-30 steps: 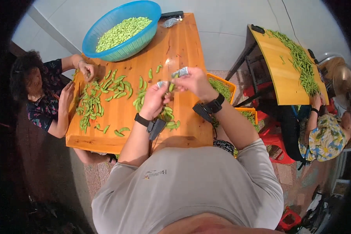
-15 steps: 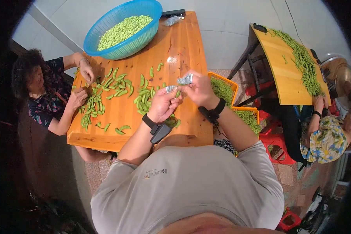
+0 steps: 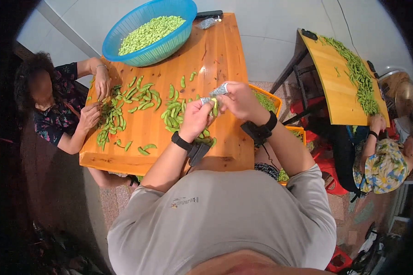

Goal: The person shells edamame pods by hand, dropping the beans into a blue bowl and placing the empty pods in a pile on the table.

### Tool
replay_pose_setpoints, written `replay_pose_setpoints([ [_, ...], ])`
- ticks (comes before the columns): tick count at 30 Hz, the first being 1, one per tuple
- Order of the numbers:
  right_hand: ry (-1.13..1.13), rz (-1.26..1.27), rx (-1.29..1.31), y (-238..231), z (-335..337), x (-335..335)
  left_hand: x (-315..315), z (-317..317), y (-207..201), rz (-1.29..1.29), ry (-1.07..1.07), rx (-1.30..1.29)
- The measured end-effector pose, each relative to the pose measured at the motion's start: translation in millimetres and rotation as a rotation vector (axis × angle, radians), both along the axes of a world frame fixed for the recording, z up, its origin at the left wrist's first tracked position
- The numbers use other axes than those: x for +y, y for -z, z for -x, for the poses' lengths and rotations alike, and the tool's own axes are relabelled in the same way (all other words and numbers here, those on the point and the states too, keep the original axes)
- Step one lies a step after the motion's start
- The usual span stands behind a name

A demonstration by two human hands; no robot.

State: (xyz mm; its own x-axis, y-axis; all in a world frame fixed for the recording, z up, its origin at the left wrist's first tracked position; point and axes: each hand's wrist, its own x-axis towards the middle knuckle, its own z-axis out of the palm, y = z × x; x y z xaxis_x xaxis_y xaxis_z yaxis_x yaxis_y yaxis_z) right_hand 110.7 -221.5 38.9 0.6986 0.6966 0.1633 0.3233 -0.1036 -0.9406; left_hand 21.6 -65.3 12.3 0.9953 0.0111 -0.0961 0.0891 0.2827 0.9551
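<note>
A co-worker (image 3: 50, 107) sits left of the wooden table (image 3: 215, 43); a blue basket (image 3: 149, 57) stands at its far left. Over its right half, the left hand (image 3: 196, 120) pinches a green pod (image 3: 214, 107); the right hand (image 3: 239, 101) meets the pod, its grip unclear.

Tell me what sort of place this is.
Probably a small indoor food-preparation room, perhaps in a home or eatery: green pods are strewn over a wooden table, a blue basket holds light green beans, and orange crates of greens stand alongside.
</note>
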Motion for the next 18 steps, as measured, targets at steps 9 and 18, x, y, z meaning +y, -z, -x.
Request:
replay_pose_setpoints([
  [9, 0.306, -0.147, -0.347, 27.1, 5.9, 11.6, -4.3, -10.3, 3.0, 0.407, -0.140, 0.106],
  [18, 0.187, -0.075, -0.135, 36.4, 8.3, -1.4, -1.6, -9.6, 9.7, 0.470, -0.144, 0.110],
])
